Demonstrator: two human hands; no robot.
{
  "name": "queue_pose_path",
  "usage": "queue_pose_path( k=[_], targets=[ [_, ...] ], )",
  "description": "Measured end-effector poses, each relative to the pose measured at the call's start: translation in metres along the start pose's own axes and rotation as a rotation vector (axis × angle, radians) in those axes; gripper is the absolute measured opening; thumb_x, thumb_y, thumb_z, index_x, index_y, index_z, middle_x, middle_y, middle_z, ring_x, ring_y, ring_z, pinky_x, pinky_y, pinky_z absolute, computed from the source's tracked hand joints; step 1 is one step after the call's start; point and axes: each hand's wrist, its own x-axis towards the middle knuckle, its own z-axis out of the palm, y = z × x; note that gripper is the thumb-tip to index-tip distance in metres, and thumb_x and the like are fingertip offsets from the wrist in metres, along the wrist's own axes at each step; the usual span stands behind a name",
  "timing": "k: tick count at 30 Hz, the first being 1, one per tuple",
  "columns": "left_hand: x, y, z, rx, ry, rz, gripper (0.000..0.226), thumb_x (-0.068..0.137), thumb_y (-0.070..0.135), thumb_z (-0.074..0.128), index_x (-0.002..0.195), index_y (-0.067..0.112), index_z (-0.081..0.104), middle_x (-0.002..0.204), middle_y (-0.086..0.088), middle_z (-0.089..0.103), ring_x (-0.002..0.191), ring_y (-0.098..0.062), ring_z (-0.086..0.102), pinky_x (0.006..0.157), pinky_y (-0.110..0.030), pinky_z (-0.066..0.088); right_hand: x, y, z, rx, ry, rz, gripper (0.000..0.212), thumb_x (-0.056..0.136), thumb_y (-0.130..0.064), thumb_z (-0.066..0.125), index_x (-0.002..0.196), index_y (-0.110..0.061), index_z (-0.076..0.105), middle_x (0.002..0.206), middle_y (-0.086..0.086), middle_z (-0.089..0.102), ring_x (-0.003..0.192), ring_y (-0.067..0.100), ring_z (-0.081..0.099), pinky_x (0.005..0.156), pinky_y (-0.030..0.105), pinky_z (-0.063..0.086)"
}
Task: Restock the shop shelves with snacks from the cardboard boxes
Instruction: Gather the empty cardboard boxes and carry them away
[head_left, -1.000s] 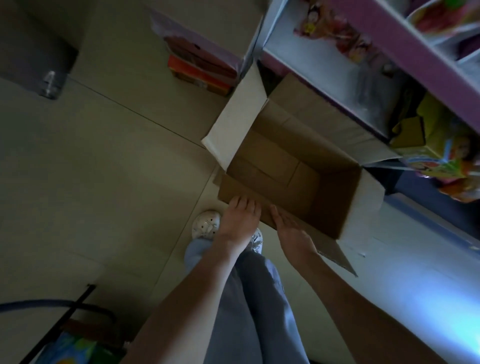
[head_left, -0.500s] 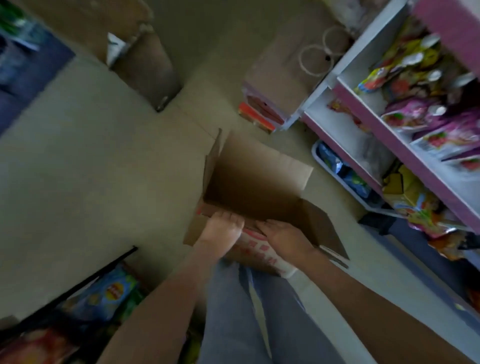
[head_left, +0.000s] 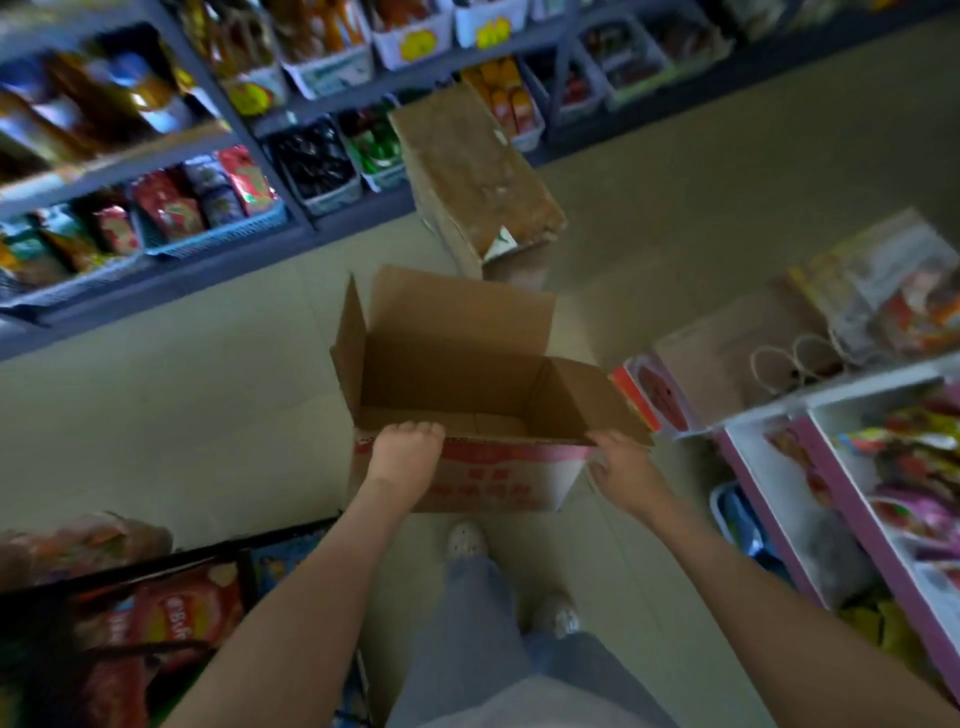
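An open cardboard box (head_left: 467, 364) with red print on its near side hangs in front of me, above the floor, and looks empty inside. My left hand (head_left: 402, 454) grips the box's near rim, fingers curled over the edge. My right hand (head_left: 621, 465) holds the near right corner, by the right flap. Grey shelves (head_left: 156, 171) full of snack packets run along the left and back. A pink and white shelf unit (head_left: 857, 493) with snack bags stands at the right.
A second, closed cardboard box (head_left: 478, 176) stands on the floor behind the open one. Flat cartons and a paper bag (head_left: 727, 364) lie at the right by the pink shelf. A black rack of chip bags (head_left: 156, 613) is at lower left. My legs and shoes are below the box.
The box has been lifted off the floor and carried away from the pink shelf, and my view has swung up towards the grey shelves. My right hand has slid to the box's right corner.
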Motion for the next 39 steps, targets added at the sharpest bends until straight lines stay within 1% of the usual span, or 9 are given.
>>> queue_pose_path(
  k=[6, 11, 19, 27, 29, 31, 34, 36, 39],
  targets=[
    [0.02, -0.106, -0.043, -0.064, 0.068, -0.236, 0.032, 0.091, 0.002, 0.046, 0.119, 0.015, 0.052, 0.113, 0.0, 0.063, 0.105, -0.019, 0.061, 0.084, -0.029, 0.048, 0.089, -0.109, -0.081, 0.24, 0.229, 0.039, 0.042, 0.086, -0.001, 0.056, 0.128, -0.001, 0.056, 0.128, 0.02, 0.057, 0.122, 0.034, 0.051, 0.101, 0.033, 0.037],
    [0.041, -0.179, -0.064, -0.166, 0.068, -0.385, 0.029, 0.093, 0.004, 0.043, 0.118, 0.017, 0.053, 0.113, 0.001, 0.063, 0.105, -0.018, 0.061, 0.081, -0.028, 0.047, 0.166, -0.205, -0.117, -0.169, 0.049, -0.456, 0.046, 0.091, -0.018, 0.06, 0.136, -0.017, 0.05, 0.141, 0.002, 0.049, 0.133, 0.021, 0.041, 0.112, 0.035, 0.03],
    [0.05, -0.244, -0.059, -0.306, 0.061, -0.581, 0.041, 0.098, 0.01, 0.041, 0.137, 0.017, 0.042, 0.139, 0.0, 0.051, 0.131, -0.018, 0.045, 0.103, -0.029, 0.037, 0.282, -0.339, -0.119, -0.749, -0.133, -0.97, 0.05, 0.098, -0.005, 0.04, 0.146, -0.018, 0.035, 0.128, 0.009, 0.058, 0.116, 0.028, 0.055, 0.089, 0.041, 0.048],
    [0.052, -0.29, -0.039, -0.469, 0.054, -0.848, 0.048, 0.099, 0.017, 0.042, 0.147, 0.014, 0.034, 0.149, -0.001, 0.042, 0.137, -0.02, 0.039, 0.11, -0.029, 0.031, 0.348, -0.441, -0.103, -0.799, -0.215, -1.309, 0.056, 0.094, 0.006, 0.038, 0.147, -0.013, 0.036, 0.13, 0.012, 0.06, 0.112, 0.03, 0.062, 0.09, 0.041, 0.051],
    [0.055, -0.305, -0.034, -0.467, 0.049, -0.879, 0.051, 0.094, 0.02, 0.055, 0.143, 0.013, 0.043, 0.141, -0.003, 0.052, 0.129, -0.021, 0.049, 0.105, -0.031, 0.039, 0.358, -0.474, -0.098, -0.82, -0.235, -1.389, 0.052, 0.093, 0.006, 0.038, 0.143, -0.009, 0.041, 0.127, 0.013, 0.061, 0.109, 0.031, 0.063, 0.087, 0.04, 0.052],
    [0.059, -0.323, -0.029, -0.469, 0.087, -0.876, 0.054, 0.074, 0.02, 0.077, 0.125, 0.014, 0.062, 0.115, -0.004, 0.069, 0.104, -0.022, 0.066, 0.088, -0.032, 0.052, 0.367, -0.508, -0.092, -0.851, -0.232, -1.486, 0.045, 0.093, 0.005, 0.037, 0.136, -0.005, 0.047, 0.12, 0.014, 0.065, 0.104, 0.032, 0.066, 0.081, 0.041, 0.054],
    [0.076, -0.361, -0.025, -0.484, 0.134, -0.869, 0.052, 0.058, 0.021, 0.086, 0.107, 0.016, 0.07, 0.094, -0.001, 0.07, 0.085, -0.02, 0.069, 0.072, -0.03, 0.056, 0.379, -0.561, -0.076, -0.826, -0.203, -1.66, 0.032, 0.084, 0.008, 0.05, 0.111, -0.001, 0.064, 0.09, 0.015, 0.071, 0.077, 0.033, 0.071, 0.06, 0.042, 0.058],
    [0.09, -0.393, -0.029, -0.621, 0.105, -0.898, 0.047, 0.078, 0.026, 0.073, 0.123, 0.018, 0.061, 0.113, -0.002, 0.066, 0.104, -0.021, 0.064, 0.084, -0.032, 0.051, 0.389, -0.594, -0.069, -0.909, -0.169, -1.755, 0.027, 0.069, 0.011, 0.057, 0.088, -0.004, 0.069, 0.066, 0.01, 0.067, 0.052, 0.027, 0.067, 0.04, 0.035, 0.053],
    [0.106, -0.439, -0.022, -0.711, 0.025, -0.928, 0.054, 0.094, 0.031, 0.051, 0.145, 0.02, 0.036, 0.147, -0.006, 0.041, 0.136, -0.022, 0.039, 0.111, -0.033, 0.03, 0.405, -0.641, -0.068, -0.984, -0.082, -1.942, 0.033, 0.067, 0.008, 0.051, 0.086, -0.007, 0.073, 0.063, 0.006, 0.067, 0.046, 0.021, 0.064, 0.035, 0.028, 0.05]
  ],
)
